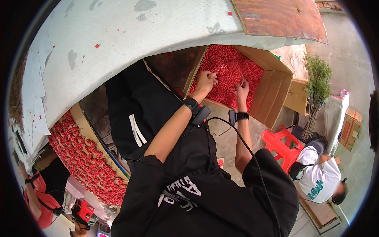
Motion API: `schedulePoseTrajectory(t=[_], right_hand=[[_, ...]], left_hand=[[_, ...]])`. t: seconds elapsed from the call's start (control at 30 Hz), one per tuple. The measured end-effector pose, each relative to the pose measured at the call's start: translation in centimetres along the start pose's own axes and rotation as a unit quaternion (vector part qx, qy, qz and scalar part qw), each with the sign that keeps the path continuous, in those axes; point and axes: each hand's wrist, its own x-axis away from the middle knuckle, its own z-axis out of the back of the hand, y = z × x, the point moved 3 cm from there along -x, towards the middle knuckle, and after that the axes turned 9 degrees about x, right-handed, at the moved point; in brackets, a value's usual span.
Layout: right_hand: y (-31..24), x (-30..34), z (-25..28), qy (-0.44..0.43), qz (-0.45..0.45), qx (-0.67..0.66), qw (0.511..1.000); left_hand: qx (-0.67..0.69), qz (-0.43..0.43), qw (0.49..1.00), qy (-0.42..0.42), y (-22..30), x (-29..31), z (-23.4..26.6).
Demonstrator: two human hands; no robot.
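Note:
An open cardboard box (272,93) stands in front of me, holding a mass of small red beads (215,55). Inside it, a clear plastic bag (230,74) with red beads in it rests on the loose beads. My left hand (206,82) is closed with bent fingers at the bag's left side, seemingly on its edge. On the right side, my right hand (242,90) pinches the rim of the bag between thumb and fingers. The glare on the plastic blurs the bag's exact outline.
A pale covered table (158,27) with a wooden board (282,19) on it lies beyond my legs. Red clusters fill a carton (87,154) at left. A red stool (282,144), a dried plant bundle (316,83) and a co-worker (319,173) are at right; another person (39,193) is lower left.

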Motion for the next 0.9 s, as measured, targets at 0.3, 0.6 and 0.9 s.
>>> schedulePoseTrajectory(t=[0.3,0.6,0.9], right_hand=[[-13.0,6.7,1.6,0.143,0.299,0.168,0.928],[-14.6,6.6,1.4,0.199,0.380,0.267,0.863],[3.7,-4.5,5.4,0.213,0.131,0.284,0.926]], left_hand=[[-0.063,0.019,0.998,-0.004,1.2,0.6,-1.5],[-0.028,0.005,0.999,-0.024,0.6,0.3,-1.3],[0.005,0.029,0.999,-0.041,2.0,1.1,-2.1]])
